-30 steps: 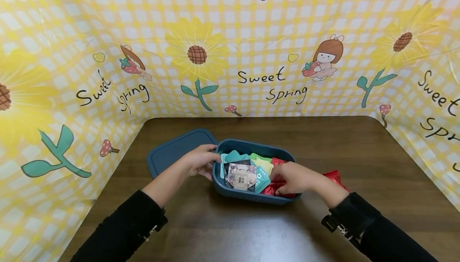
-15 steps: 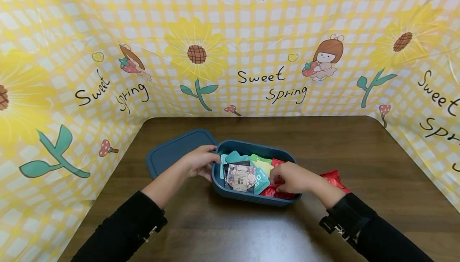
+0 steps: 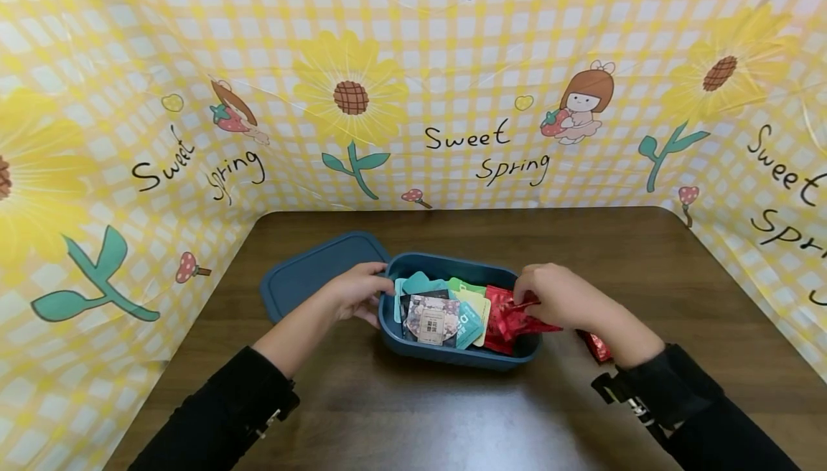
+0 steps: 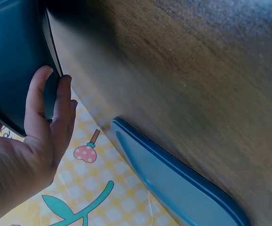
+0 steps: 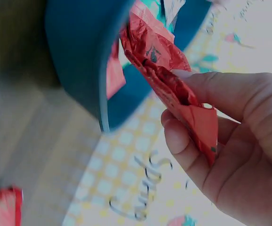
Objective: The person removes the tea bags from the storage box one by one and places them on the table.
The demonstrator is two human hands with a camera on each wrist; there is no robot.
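A dark blue oblong box (image 3: 452,357) stands on the table, filled with small packets. My left hand (image 3: 354,293) holds its left end, thumb at the rim and fingers against the outer wall (image 4: 9,61). Over the box's right end, my right hand (image 3: 561,297) pinches a crinkled red foil packet (image 5: 164,66) between thumb and fingers; the packet sticks out past the rim. Another red packet (image 5: 115,77) lies beneath it inside. Beside the red ones sit a flower-printed square packet (image 3: 431,319), a teal packet (image 3: 469,326) and a pale yellow one (image 3: 478,303).
The blue lid (image 3: 323,270) lies on the table behind my left hand, at the box's left. One more red packet (image 3: 597,347) rests on the wood to the right, partly covered by my right forearm. A yellow checked cloth (image 3: 400,98) walls the table's back and sides.
My right hand has risen from the box's right end and shifted right, bringing up a red packet in its fingers. The left hand keeps its hold on the box.
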